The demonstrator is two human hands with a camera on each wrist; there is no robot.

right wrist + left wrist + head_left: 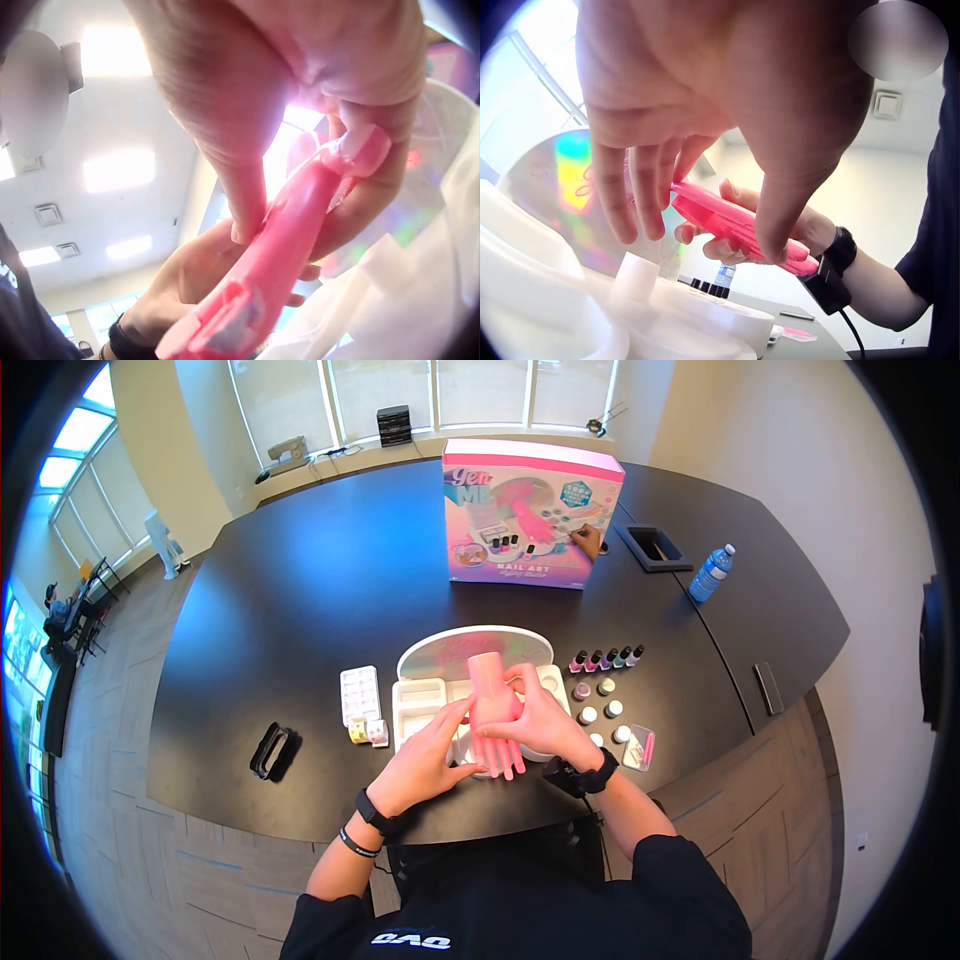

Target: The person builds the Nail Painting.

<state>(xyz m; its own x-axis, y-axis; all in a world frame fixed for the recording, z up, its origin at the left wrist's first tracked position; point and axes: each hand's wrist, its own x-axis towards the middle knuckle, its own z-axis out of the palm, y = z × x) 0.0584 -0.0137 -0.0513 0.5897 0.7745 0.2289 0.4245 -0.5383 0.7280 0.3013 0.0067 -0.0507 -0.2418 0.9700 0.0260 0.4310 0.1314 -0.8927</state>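
Note:
A pink plastic model hand [492, 705] is held over the white nail-art station [420, 692], its fingers pointing toward the person. My right hand [545, 720] grips it around the palm and wrist end, thumb on one side and fingers on the other. From the opposite side my left hand [425, 755] holds its edge between thumb and forefinger; the other left fingers [646, 202] hang straight beside it. Under the model hand, a short white peg [635, 279] stands up from the station. Behind rises the station's rounded, shimmering back panel [547, 180].
Several nail polish bottles [608, 660] and small jars [588, 714] stand to the right, near a clear case with a pink stick [648, 745]. A white tray [359, 695] and tape rolls [367, 732] lie left. Farther back are the box [530, 520] and water bottle [711, 574].

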